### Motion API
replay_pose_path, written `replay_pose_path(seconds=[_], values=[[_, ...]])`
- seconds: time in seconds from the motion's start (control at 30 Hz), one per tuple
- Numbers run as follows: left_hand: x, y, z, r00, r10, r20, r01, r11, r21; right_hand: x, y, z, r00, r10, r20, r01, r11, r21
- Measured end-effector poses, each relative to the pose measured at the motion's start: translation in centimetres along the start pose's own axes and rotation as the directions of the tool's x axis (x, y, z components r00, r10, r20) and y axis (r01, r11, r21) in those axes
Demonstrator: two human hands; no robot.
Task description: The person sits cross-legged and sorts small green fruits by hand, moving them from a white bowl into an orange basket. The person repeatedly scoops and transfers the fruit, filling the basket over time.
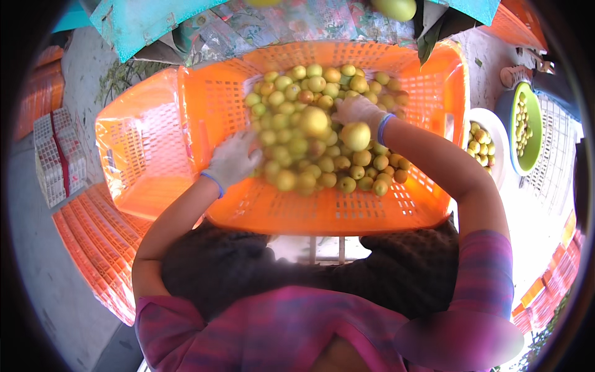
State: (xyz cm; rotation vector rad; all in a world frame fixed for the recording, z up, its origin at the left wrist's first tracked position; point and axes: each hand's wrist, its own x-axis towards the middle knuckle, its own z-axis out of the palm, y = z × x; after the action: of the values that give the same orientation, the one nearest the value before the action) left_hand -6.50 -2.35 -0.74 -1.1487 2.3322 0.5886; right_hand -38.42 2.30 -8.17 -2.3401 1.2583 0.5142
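Observation:
A large orange plastic crate (325, 223) lies before me, with a heap of small round yellow-green fruits (344, 162) in it. Several fruits are blurred and look larger, as though in the air above the heap. My left hand (234, 157), in a white glove with a blue band at the wrist, is at the heap's left edge with its fingers apart; I see nothing held in it. My right hand (360, 110), gloved the same way, reaches into the upper right part of the heap. Its fingertips are partly hidden among the fruits.
Beside the crate at left stands a plastic-lined orange crate (144, 195). White baskets (74, 158) and stacked orange crates (102, 232) lie farther left. At right are a white basin of fruits (499, 139) and a green bowl (534, 135). A printed sheet (297, 25) borders the crate's far side.

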Motion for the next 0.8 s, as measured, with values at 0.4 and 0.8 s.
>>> replay_pose_path(seconds=[0.4,0.8], values=[[-0.3,5.1,1.9,0.92,0.393,0.0,-0.389,0.911,-0.135,-7.1,2.8,-2.9,0.795,0.163,0.584,-0.563,0.559,0.609],[3.0,7.2,5.5,0.967,0.229,-0.107,-0.242,0.962,-0.128,-10.8,-4.0,-4.2,0.843,0.052,0.535,-0.537,0.147,0.831]])
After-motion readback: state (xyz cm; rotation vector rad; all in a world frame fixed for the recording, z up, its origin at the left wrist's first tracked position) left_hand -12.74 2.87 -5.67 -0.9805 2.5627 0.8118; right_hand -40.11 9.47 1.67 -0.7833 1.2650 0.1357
